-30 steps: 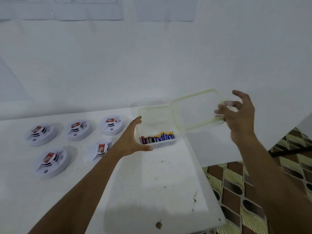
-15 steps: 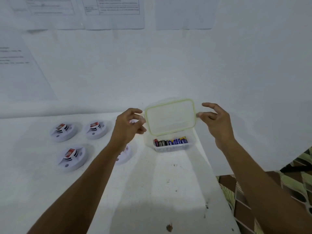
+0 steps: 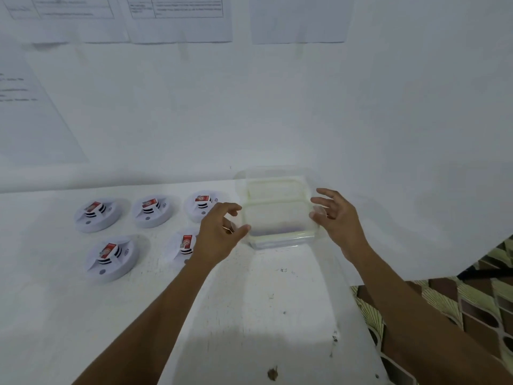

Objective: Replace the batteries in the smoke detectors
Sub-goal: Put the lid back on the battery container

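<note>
- Smoke detectors, five of them, sit on the white surface [image 3: 277, 301] to the left of the hands, three in a back row and two in front.
- Back row from the left: first detector [image 3: 97, 215], second detector [image 3: 151, 211], third detector [image 3: 200, 207].
- Front row: front-left detector [image 3: 111, 258] and front-right detector [image 3: 181, 247], the latter partly hidden behind the left wrist.
- Each one has a red label showing on top.
- A clear plastic box [image 3: 277, 240] stands at the back right of the surface, close to the wall.
- Its lid [image 3: 274, 201], rimmed in pale yellow-green, lies over the box. The blur hides whether it is pressed home.
- A dim purplish smear shows through the box's front wall, too blurred to make out.
- The left grip [image 3: 219, 234] is at the box's left side, fingers curled and thumb tip against the box wall. I cannot tell whether it has hold of the lid's edge.
- The right grip [image 3: 337, 218] is at the box's right side, fingers spread and loosely bent, thumb at the lid's edge. I cannot tell whether it pinches anything there.
- Printed sheets [image 3: 177, 18] hang on the white wall behind.
- A dark stain [image 3: 272, 373] marks the surface near its front edge.
- Patterned flooring [image 3: 472, 315] shows past the right edge.
</note>
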Available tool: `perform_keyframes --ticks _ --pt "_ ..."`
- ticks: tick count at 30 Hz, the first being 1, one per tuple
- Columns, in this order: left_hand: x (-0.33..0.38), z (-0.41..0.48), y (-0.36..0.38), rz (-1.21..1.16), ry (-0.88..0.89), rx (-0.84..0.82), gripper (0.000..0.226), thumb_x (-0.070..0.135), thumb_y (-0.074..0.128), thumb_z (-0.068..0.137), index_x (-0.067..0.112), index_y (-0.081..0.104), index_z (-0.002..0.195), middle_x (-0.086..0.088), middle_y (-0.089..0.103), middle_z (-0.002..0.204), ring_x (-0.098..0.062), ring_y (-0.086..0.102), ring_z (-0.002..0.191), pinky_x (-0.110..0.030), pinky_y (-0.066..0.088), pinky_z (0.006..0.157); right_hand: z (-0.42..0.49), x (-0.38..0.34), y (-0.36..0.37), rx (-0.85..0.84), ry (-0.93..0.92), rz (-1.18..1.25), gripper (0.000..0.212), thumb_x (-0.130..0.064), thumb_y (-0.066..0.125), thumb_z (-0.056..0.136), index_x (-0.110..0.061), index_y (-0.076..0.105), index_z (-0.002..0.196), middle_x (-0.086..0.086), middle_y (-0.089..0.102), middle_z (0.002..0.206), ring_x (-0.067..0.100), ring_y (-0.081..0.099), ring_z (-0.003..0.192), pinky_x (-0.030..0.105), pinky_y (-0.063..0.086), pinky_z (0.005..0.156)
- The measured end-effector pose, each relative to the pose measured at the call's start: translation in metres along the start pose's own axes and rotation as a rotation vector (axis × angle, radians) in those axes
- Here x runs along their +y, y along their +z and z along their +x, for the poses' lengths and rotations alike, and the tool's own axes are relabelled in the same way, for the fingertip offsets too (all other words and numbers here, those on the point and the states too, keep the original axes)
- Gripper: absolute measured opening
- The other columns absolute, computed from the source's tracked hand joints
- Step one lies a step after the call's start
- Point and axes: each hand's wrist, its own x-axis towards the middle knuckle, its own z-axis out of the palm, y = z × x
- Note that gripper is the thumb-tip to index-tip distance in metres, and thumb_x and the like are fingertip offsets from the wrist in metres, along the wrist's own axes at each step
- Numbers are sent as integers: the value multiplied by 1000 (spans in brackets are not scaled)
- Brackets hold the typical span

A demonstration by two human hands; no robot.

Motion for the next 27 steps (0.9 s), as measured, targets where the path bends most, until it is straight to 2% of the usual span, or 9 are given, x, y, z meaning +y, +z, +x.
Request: perform_keyframes --ticks 5,7,11,15,17,20,22,24,27 --pt "-3 -1 3 -42 -96 22 45 25 80 78 19 61 118 8 62 112 -5 63 91 -18 54 71 5 10 -1 37 57 -32 40 -20 77 84 -30 64 120 -8 71 114 10 66 106 33 53 92" --pt "-3 -4 8 -78 -127 47 44 23 79 80 15 62 120 5 67 108 0 64 92 -12 53 73 1 14 4 61 66 -59 31 -24 72 88 -30 65 118 -5 73 111 8 67 102 30 53 90" --pt "2 -13 19 -197 -187 123 39 14 74 84 10 62 120 -1 70 107 0 65 91 -6 50 72 -10 14 19 162 86 -15 19 -23 61 95 -27 64 113 -4 74 100 8 66 88 23 48 71" --pt "1 -6 13 -195 -218 51 41 17 72 86 16 57 124 1 66 115 -10 67 95 -11 52 72 -6 12 12 96 104 -33 22 -27 62 95 -35 59 115 -5 73 108 10 66 98 28 50 79" --pt "-1 -1 10 -144 -185 -34 55 25 75 83 18 50 132 3 59 125 -14 63 105 -11 48 77 -2 11 4 -27 95 -53 35 -32 67 92 -40 55 123 -7 67 123 7 63 107 29 51 86" --pt "-2 5 12 -74 -96 -209 96 49 83 67 25 32 145 7 40 145 -9 43 128 -19 39 99 2 10 -4 -297 -11 -239 89 -39 85 73 -45 33 145 -17 40 149 2 44 131 30 45 100" --pt "-1 9 16 50 -45 -314 112 56 85 60 30 22 149 8 28 155 -9 30 139 -30 32 111 5 10 -2 -399 -99 -388 113 -45 91 61 -49 20 149 -20 23 158 3 30 142 33 38 110" --pt "1 11 20 118 -13 -320 114 49 87 60 26 21 150 6 26 156 -10 27 141 -35 31 115 9 10 1 -385 -160 -447 118 -48 91 56 -49 19 150 -21 24 158 5 31 143 38 36 115" --pt "0 10 24 133 -17 -238 110 45 88 61 20 26 148 3 35 151 -13 35 136 -34 35 110 9 13 7 -291 -192 -422 115 -45 93 54 -44 26 148 -20 36 152 6 40 136 40 41 111"
